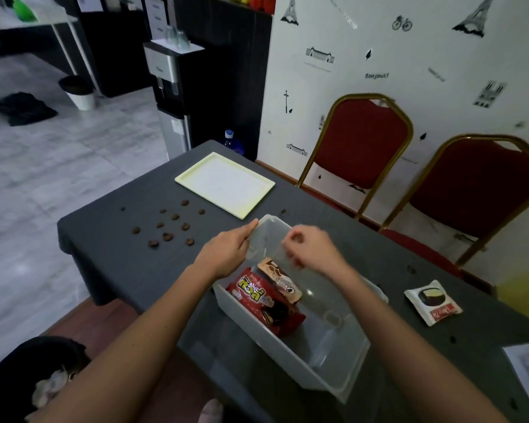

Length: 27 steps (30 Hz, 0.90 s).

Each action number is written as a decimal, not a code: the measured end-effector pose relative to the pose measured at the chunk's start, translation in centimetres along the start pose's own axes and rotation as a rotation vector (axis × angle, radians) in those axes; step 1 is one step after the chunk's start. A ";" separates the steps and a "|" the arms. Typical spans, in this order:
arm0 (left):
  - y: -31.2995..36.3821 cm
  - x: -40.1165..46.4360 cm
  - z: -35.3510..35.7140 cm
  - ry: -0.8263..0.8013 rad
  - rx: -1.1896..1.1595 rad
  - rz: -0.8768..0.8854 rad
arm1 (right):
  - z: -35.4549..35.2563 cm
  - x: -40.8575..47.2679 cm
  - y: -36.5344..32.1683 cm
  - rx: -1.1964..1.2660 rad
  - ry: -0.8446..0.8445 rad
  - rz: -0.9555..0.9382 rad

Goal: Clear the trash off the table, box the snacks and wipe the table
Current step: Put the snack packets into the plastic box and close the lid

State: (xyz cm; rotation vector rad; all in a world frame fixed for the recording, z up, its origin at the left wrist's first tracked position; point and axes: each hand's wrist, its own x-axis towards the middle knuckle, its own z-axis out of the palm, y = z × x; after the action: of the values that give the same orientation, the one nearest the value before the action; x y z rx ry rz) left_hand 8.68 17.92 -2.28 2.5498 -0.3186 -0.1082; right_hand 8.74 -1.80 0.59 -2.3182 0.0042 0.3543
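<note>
Left hand (226,251) grips the clear box (290,355) rim; right hand (310,250) hovers loosely curled, empty, above two boxed snack packets (266,297).

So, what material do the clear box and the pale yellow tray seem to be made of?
The clear box looks like translucent plastic with a slightly frosted finish: the snack packs show through its wall. The pale yellow tray also looks like plastic, matte and rigid, with a moulded raised rim, though this is less certain.
</note>
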 end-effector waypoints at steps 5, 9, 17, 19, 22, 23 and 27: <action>0.1 0.1 0.0 0.027 0.005 0.011 | -5.4 7.8 1.7 -0.313 0.166 -0.012; -0.3 0.1 0.4 0.042 0.036 0.002 | -2.6 12.5 5.5 -0.608 -0.186 0.027; 0.1 0.1 0.3 0.042 0.035 0.010 | -2.9 13.8 6.2 -0.573 -0.021 -0.026; 0.3 0.2 0.1 0.042 0.026 0.013 | -5.0 12.2 4.7 -0.443 0.102 -0.089; 0.4 0.1 0.1 0.047 0.046 0.015 | -8.2 6.2 1.2 -0.267 0.243 -0.247; 0.5 0.0 0.2 0.054 0.068 0.014 | -9.1 3.8 0.3 -0.212 0.264 -0.279; 1.7 0.8 0.5 0.008 0.141 0.057 | -10.8 -4.8 -1.9 -0.156 0.088 -0.205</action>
State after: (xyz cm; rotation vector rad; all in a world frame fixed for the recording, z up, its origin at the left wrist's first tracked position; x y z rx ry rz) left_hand 9.05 16.01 -1.78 2.6775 -0.4081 -0.0558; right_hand 7.07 -8.59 10.29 -2.4590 -0.2240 0.1533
